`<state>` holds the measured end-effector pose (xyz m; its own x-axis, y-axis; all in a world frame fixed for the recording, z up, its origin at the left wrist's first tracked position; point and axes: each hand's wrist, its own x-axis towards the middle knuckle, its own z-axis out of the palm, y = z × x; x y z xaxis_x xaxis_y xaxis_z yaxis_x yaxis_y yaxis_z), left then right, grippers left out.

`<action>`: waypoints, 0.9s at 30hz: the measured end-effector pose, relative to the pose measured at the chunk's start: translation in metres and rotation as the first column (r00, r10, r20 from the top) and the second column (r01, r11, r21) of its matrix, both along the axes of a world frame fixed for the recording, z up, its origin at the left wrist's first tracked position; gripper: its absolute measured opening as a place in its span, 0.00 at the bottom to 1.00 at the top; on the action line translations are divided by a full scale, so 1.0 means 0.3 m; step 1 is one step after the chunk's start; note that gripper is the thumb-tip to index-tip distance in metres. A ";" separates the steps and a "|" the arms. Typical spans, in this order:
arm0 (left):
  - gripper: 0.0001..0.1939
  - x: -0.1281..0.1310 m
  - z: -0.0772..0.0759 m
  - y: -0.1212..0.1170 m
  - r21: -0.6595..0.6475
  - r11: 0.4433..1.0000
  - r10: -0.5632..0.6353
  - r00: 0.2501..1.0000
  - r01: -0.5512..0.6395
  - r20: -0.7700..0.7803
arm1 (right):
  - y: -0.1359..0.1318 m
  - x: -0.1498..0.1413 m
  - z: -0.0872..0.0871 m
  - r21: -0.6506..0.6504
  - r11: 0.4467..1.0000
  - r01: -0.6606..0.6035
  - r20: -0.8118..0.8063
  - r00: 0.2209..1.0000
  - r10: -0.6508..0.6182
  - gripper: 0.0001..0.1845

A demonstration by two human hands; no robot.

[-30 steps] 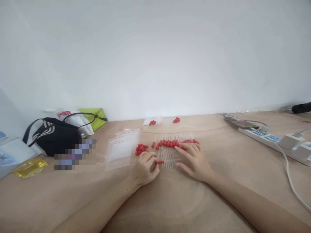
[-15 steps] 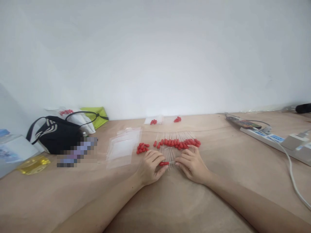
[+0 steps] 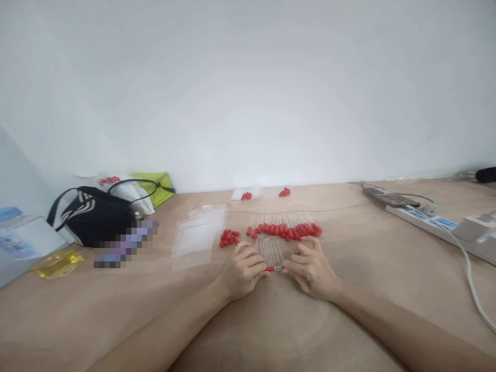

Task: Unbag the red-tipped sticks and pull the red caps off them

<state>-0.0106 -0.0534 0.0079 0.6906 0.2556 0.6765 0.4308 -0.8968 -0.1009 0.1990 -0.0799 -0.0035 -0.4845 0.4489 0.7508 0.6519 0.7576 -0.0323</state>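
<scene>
My left hand [image 3: 242,271] is closed around a red rubber dropper bulb [image 3: 270,268], most of which the fingers hide. Opposite it, my right hand [image 3: 312,268] pinches a clear glass dropper tube [image 3: 278,268], whose end meets the bulb between the hands. How deep the tube sits in the bulb cannot be made out. Just beyond the hands lie several bare glass tubes [image 3: 270,250] side by side. A pile of loose red bulbs [image 3: 228,236] rests by my left fingertips. Farther back is a row of droppers with red bulbs [image 3: 289,231], their tubes pointing away.
Clear plastic zip bags [image 3: 199,235] lie fanned out on the left. Near the wall are two small clusters of red bulbs [image 3: 246,196]. A black bag [image 3: 98,214] and a yellow packet [image 3: 58,263] stand far left; a power strip [image 3: 426,219] with a white cable [image 3: 467,268] is right.
Both hands have come slightly nearer to me with the bulb and tube. My left fingers now cover more of the bulb. The view has shifted a little.
</scene>
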 end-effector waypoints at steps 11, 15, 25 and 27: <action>0.05 -0.077 0.019 0.016 -0.027 0.999 0.028 0.996 -0.026 0.084 | 0.007 0.093 0.003 -0.052 0.991 0.120 -0.079 0.989 -0.124 0.12; 0.09 -0.136 0.044 0.046 -0.198 0.960 0.242 0.943 -0.198 0.230 | 0.021 0.114 0.001 -0.164 0.969 0.183 -0.114 0.972 -0.203 0.11; 0.16 -0.190 0.165 0.253 -0.574 0.572 0.686 0.725 -0.586 -0.057 | 0.056 0.052 0.023 -0.222 0.923 0.315 0.026 0.948 -0.317 0.13; 0.16 -0.161 0.174 0.275 -0.542 0.547 0.680 0.716 -0.638 -0.157 | 0.076 0.035 0.025 -0.167 0.924 0.343 0.064 0.939 -0.337 0.11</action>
